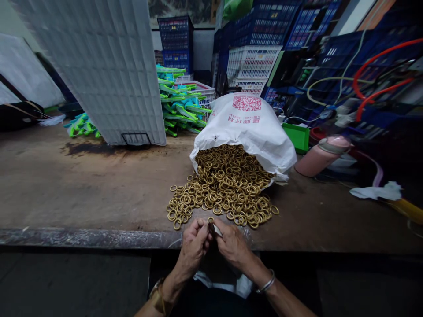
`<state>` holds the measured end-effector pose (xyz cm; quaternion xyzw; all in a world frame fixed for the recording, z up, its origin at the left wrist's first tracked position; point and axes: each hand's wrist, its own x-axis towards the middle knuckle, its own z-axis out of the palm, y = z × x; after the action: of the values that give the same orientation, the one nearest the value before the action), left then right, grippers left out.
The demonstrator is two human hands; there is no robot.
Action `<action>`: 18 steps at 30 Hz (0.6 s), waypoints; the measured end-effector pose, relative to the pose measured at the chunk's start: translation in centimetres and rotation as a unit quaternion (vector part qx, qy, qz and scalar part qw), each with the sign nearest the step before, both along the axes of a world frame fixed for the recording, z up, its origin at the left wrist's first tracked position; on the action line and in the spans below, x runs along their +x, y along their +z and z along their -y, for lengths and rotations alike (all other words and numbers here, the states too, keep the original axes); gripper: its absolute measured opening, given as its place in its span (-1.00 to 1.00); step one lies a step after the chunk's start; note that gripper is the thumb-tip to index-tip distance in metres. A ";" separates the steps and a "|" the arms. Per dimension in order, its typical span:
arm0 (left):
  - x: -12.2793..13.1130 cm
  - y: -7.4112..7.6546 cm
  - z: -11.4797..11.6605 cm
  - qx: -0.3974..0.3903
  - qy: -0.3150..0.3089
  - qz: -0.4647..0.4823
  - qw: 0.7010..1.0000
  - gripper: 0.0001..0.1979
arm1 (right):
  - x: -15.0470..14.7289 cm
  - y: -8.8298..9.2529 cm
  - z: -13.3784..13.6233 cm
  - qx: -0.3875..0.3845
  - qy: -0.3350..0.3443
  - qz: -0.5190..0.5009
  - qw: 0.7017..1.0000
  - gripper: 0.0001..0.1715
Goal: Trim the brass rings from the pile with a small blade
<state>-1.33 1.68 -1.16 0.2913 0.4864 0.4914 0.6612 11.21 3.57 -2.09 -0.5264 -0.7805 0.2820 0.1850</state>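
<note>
A white sack (251, 127) lies on its side on the brown workbench (82, 189), and several brass rings (224, 185) spill from its mouth toward me. At the bench's front edge my left hand (193, 246) and my right hand (233, 244) meet, fingers pinched together around a small dark piece (210, 227) and what looks like a ring. A clear plastic bag (218, 231) lies under the hands. The left wrist wears a watch, the right wrist a metal bangle.
A tall white woven sack (109, 66) stands at the back left. Green and blue plastic parts (180, 105) are piled behind it. Blue and white crates (254, 61) are stacked at the back. A pink flask (322, 154), a green box (297, 136) and red hoses (373, 79) crowd the right.
</note>
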 end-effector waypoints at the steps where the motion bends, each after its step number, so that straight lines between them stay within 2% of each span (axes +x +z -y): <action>1: 0.0 -0.1 0.0 0.005 0.002 -0.005 1.000 -0.64 | 0.0 0.0 0.0 0.003 0.006 0.013 1.000 -0.68; 5: -0.2 -0.1 0.7 0.018 -0.013 -0.035 0.999 -0.65 | 0.4 0.0 -0.3 0.009 0.020 0.072 0.997 -0.66; 7: -0.1 0.2 1.4 0.019 -0.049 -0.028 0.998 -0.66 | 0.9 -0.1 -0.6 0.015 -0.009 0.112 0.994 -0.69; 11: 0.2 1.0 2.6 -0.006 -0.128 0.082 0.988 -0.70 | 1.6 -0.6 -1.5 0.052 -0.084 0.155 0.983 -0.74; 14: 0.4 0.9 2.7 -0.043 -0.121 0.169 0.977 -0.70 | 1.5 -0.7 -2.3 0.092 -0.117 0.149 0.978 -0.80; 18: 0.2 0.5 2.3 -0.053 -0.105 0.186 0.975 -0.74 | 0.6 0.0 -3.2 0.094 -0.141 0.182 0.969 -0.86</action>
<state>-1.13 -0.63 -0.70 0.2089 0.3464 0.4385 0.8025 11.78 6.80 -2.07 -0.6536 -0.7423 0.0776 0.1260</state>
